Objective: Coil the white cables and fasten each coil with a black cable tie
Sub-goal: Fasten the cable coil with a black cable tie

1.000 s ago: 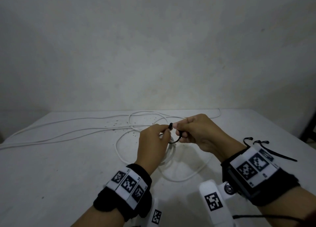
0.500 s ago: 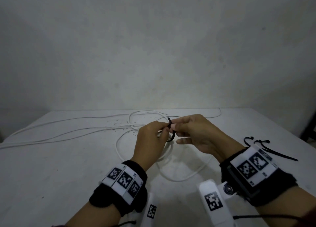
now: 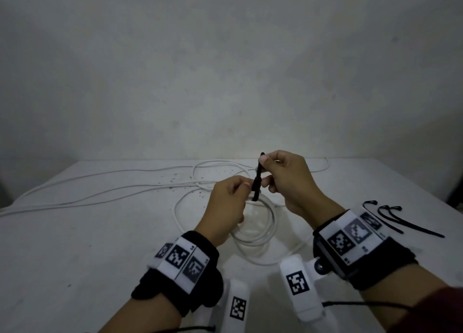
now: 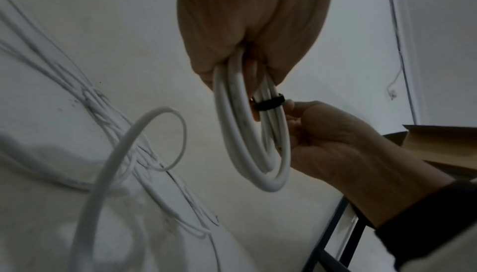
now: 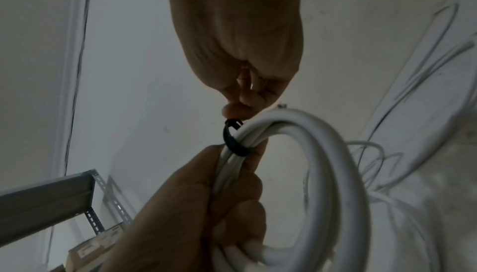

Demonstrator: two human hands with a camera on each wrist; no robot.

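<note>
On my left hand (image 3: 226, 207) and my right hand (image 3: 292, 180) I wear nothing. Each wrist has a black fabric band (image 3: 175, 282) with white tags that show black square code patterns. Under each wrist sits a white camera housing (image 3: 299, 285) with one code marker, and thin black cables (image 3: 360, 303) run back. On the right forearm I see a dark red sleeve (image 3: 436, 312).

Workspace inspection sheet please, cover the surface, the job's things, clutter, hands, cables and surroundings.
Surface: white table, dark specks near its far middle.
Job's things: white cable coil with black cable tie looped round it; spare cable ties on the table at right.
Clutter: nothing seen.
Hands: left hand grips the coil; right hand pinches the tie's tail.
Cables: loose white cables trail across the table to the left.
Surroundings: bare wall; metal shelf frame.
</note>
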